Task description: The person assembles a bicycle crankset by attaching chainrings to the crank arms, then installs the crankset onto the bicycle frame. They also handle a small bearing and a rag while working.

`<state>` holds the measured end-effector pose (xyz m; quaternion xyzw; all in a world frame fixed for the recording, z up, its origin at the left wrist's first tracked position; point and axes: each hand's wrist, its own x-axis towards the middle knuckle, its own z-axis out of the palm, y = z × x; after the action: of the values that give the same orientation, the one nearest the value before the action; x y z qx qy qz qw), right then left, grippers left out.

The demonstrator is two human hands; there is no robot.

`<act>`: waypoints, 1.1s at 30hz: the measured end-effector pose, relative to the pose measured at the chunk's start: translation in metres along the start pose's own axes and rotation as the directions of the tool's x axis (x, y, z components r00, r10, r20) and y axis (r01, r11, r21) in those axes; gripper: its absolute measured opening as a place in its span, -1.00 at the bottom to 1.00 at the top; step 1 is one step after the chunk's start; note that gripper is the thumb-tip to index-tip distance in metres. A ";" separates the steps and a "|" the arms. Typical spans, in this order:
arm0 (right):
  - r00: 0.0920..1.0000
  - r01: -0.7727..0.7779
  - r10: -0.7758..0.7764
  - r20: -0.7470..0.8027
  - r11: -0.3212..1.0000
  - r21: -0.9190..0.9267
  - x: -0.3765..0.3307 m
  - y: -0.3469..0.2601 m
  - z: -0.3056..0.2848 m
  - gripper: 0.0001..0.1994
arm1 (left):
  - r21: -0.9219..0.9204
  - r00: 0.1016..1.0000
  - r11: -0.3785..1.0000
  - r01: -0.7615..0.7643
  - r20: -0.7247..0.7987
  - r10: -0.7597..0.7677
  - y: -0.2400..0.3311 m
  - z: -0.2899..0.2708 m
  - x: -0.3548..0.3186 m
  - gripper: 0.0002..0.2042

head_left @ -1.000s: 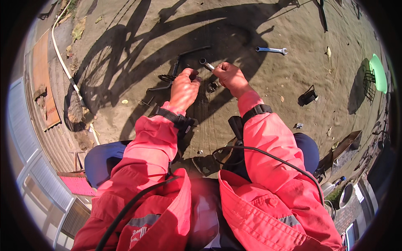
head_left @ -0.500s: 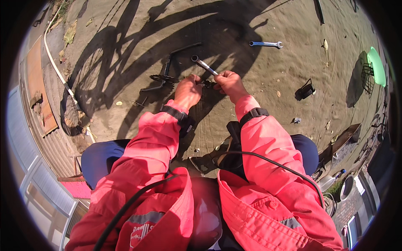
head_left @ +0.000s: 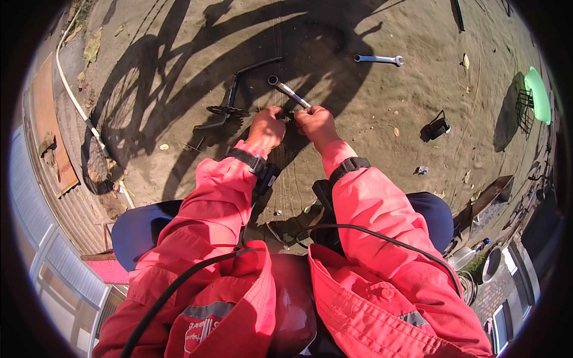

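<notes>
A silver wrench [head_left: 289, 92] slants over the sandy ground [head_left: 370, 113], its ring end up and left, its lower end grasped in the right hand [head_left: 316, 123]. The left hand [head_left: 267, 127] is clenched just beside it on a small dark part that is too hidden to identify. A black crank with chainring [head_left: 230, 104] lies just left. A second wrench [head_left: 378, 59] lies well apart, upper right.
</notes>
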<state>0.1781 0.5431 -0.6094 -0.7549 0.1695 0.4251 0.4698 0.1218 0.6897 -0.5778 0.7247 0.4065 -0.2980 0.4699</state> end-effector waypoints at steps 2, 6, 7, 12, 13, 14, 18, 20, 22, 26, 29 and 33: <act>0.999 -0.011 0.011 0.043 1.000 0.010 -0.002 -0.005 -0.003 -0.76 | 0.000 1.000 1.000 0.001 -0.003 -0.001 0.002 -0.001 -0.002 -0.68; 1.000 -0.009 0.006 0.019 0.988 0.157 -0.005 -0.011 -0.003 -0.73 | -0.010 0.997 0.998 -0.070 -0.044 0.069 -0.002 0.000 0.000 -0.65; 1.000 0.007 -0.011 0.023 0.987 0.163 -0.005 -0.012 -0.003 -0.73 | -0.004 0.994 0.996 -0.091 -0.054 0.090 -0.004 0.001 0.002 -0.64; 1.000 0.003 -0.005 0.012 0.988 0.155 -0.002 -0.010 -0.002 -0.74 | -0.092 0.994 0.991 -0.099 -0.056 0.094 -0.020 0.008 0.015 -0.65; 1.000 0.005 -0.008 0.014 0.986 0.165 -0.002 -0.009 -0.001 -0.74 | -0.106 0.993 0.989 -0.105 -0.061 0.099 -0.023 0.010 0.017 -0.65; 1.000 0.008 -0.011 0.016 0.984 0.176 -0.002 -0.008 -0.001 -0.75 | -0.111 0.993 0.988 -0.103 -0.061 0.097 -0.025 0.011 0.019 -0.65; 1.000 0.003 -0.007 0.018 0.978 0.209 -0.001 -0.007 -0.001 -0.76 | -0.135 0.993 0.985 -0.107 -0.055 0.101 -0.030 0.012 0.025 -0.64; 1.000 -0.004 -0.002 0.030 0.977 0.212 -0.001 -0.008 -0.002 -0.76 | -0.142 0.994 0.984 -0.108 -0.047 0.103 -0.029 0.011 0.024 -0.64; 0.999 -0.009 0.000 0.040 0.976 0.219 -0.001 -0.009 -0.002 -0.76 | -0.142 0.994 0.984 -0.103 -0.036 0.099 -0.027 0.009 0.023 -0.64; 0.998 -0.017 0.002 0.062 0.970 0.241 -0.002 -0.011 -0.003 -0.76 | -0.125 0.999 0.991 -0.045 0.014 0.047 -0.019 0.003 0.019 -0.64; 0.996 -0.033 0.009 0.090 0.963 0.266 -0.003 -0.013 -0.004 -0.77 | -0.092 0.999 0.995 -0.026 0.032 0.029 -0.016 0.000 0.016 -0.63; 0.986 -0.064 0.026 0.164 0.972 0.228 -0.002 -0.015 -0.008 -0.80 | -0.113 0.999 0.993 -0.025 0.025 0.028 -0.016 -0.001 0.016 -0.63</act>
<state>0.1908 0.5438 -0.5974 -0.6541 0.1967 0.4721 0.5573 0.1155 0.6990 -0.5977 0.6982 0.4069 -0.2777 0.5194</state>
